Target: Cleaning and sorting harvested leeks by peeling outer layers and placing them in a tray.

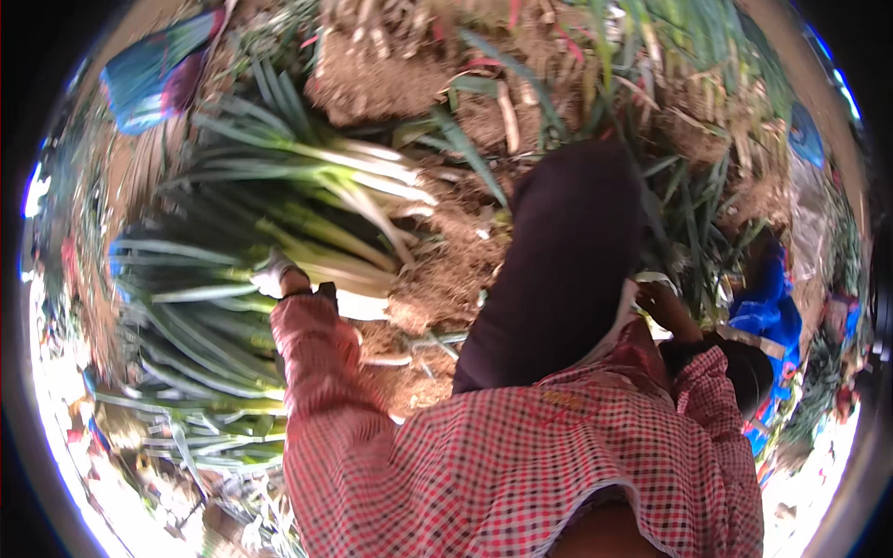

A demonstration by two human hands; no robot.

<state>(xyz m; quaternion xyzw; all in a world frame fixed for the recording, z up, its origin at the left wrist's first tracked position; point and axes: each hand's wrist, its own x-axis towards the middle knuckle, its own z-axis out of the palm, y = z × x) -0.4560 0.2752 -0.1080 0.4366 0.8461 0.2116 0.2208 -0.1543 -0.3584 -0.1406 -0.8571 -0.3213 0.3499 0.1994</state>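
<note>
My left hand (273,272), in a pale glove, rests on a wide pile of long green onions (209,321) at the left. Their white ends (365,279) point right, toward the soil, and their dark green leaves fan out to the left. Blur hides whether the fingers close round any stalks. My right hand (659,296) is low at the right, beside my dark trouser leg (577,251). Something pale shows at its fingers, too unclear to name. More green leaves (693,219) lie just beyond it.
Bundled green onions with soil-caked roots (381,79) lie at the far side. Loose brown soil (446,279) runs between the pile and my leg. A blue and purple sack (163,70) lies far left. At the right are blue cloth (770,321) and clear plastic sheeting (811,219).
</note>
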